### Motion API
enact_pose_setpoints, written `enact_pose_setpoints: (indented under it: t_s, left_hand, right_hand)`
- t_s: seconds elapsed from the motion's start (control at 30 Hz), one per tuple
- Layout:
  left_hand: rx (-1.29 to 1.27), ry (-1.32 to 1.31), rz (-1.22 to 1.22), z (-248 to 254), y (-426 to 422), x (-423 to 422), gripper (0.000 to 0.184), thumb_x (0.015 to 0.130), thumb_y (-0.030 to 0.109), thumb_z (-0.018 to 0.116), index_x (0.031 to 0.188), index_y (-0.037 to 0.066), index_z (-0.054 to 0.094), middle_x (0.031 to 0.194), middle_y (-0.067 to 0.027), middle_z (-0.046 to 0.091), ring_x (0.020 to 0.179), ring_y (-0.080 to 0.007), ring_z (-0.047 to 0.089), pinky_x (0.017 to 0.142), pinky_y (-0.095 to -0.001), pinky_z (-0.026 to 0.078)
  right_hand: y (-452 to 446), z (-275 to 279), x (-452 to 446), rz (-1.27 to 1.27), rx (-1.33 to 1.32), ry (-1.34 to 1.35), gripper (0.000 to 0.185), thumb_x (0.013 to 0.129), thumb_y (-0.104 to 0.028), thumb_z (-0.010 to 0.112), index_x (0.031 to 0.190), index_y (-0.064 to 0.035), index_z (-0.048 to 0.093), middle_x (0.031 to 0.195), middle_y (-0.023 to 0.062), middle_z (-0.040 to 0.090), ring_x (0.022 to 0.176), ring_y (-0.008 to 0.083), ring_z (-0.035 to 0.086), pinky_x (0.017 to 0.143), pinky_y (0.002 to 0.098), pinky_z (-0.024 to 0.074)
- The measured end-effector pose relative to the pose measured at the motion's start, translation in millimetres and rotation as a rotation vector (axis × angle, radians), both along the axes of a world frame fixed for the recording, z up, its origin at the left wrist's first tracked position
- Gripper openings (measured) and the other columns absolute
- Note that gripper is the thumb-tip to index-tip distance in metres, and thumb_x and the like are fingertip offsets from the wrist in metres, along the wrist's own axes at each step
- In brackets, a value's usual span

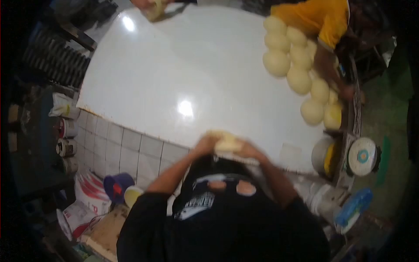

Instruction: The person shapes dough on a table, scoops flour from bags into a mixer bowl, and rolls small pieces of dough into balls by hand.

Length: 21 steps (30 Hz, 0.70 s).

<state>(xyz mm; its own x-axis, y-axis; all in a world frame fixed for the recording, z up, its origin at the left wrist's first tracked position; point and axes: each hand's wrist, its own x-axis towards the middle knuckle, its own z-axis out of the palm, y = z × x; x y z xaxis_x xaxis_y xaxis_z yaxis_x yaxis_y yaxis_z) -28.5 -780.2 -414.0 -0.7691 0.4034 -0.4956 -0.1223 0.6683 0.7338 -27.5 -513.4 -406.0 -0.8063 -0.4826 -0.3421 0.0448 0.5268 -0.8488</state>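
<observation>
A pale piece of dough [227,142] is at the near edge of the white table [174,65], right in front of my body. My left hand [206,144] grips its left side, and my right hand [248,149] grips its right side. Both hands are somewhat blurred, and single fingers are hard to make out. On the table's right part several round dough balls [299,80] lie close together, touching one another.
A co-worker in a yellow top [314,19] reaches along the right edge beside the dough balls. Another person's hand [146,4] holds dough at the far left edge. Right of the table stand a round scale [362,156] and a metal pot [321,155]; tubs [67,147] stand left.
</observation>
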Motion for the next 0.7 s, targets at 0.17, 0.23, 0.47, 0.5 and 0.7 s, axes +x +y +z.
enact_pose_setpoints:
  t_s: [0.17, 0.23, 0.47, 0.5, 0.7]
  left_hand:
    - [-0.127, 1.039, 0.053, 60, 0, -154, 0.042, 0.098, 0.03, 0.06, 0.132, 0.006, 0.059, 0.117, -0.0142, 0.07, 0.112, -0.0348, 0.065, 0.096, -0.0431, 0.05]
    - [0.152, 0.738, -0.011, 39, 28, -155, 0.032, 0.095, 0.027, 0.059, 0.119, 0.007, 0.067, 0.113, -0.0145, 0.069, 0.114, -0.0381, 0.059, 0.099, -0.0454, 0.046]
    - [0.013, 0.587, 0.003, 16, 20, 4, 0.023, 0.097, 0.029, 0.059, 0.102, 0.008, 0.066, 0.096, -0.0149, 0.064, 0.095, -0.0373, 0.06, 0.085, -0.0488, 0.048]
    - [-0.018, 0.644, -0.08, 7, 15, 17, 0.024, 0.095, 0.031, 0.061, 0.105, 0.009, 0.067, 0.097, -0.0138, 0.064, 0.097, -0.0359, 0.061, 0.086, -0.0483, 0.049]
    - [-0.014, 0.217, -0.039, 16, 23, -59, 0.04, 0.099, 0.04, 0.059, 0.119, 0.006, 0.062, 0.116, -0.0132, 0.066, 0.113, -0.0408, 0.059, 0.086, -0.0482, 0.05]
  right_hand:
    - [16, 40, -85, -0.408, 0.141, 0.17, 0.069, 0.078, -0.031, 0.083, 0.136, -0.0048, 0.057, 0.128, 0.0207, 0.06, 0.119, 0.0263, 0.058, 0.104, 0.0382, 0.0461]
    - [7, 25, -105, -0.27, -0.039, 0.004, 0.069, 0.076, -0.036, 0.084, 0.133, -0.0068, 0.06, 0.136, 0.0169, 0.057, 0.124, 0.0307, 0.055, 0.106, 0.0416, 0.0454]
    - [-20, 2, 6, 0.04, 0.227, 0.398, 0.062, 0.071, -0.049, 0.085, 0.117, -0.0119, 0.067, 0.112, 0.0095, 0.064, 0.107, 0.0337, 0.061, 0.091, 0.0456, 0.0484]
    - [-23, 12, 10, 0.08, 0.209, 0.425, 0.06, 0.073, -0.05, 0.083, 0.115, -0.0106, 0.067, 0.113, 0.0103, 0.065, 0.108, 0.0347, 0.061, 0.088, 0.0459, 0.0496]
    - [-27, 48, -20, -0.143, 0.229, 0.375, 0.078, 0.074, -0.054, 0.08, 0.134, -0.0091, 0.058, 0.125, 0.0153, 0.061, 0.124, 0.036, 0.055, 0.099, 0.0481, 0.0482]
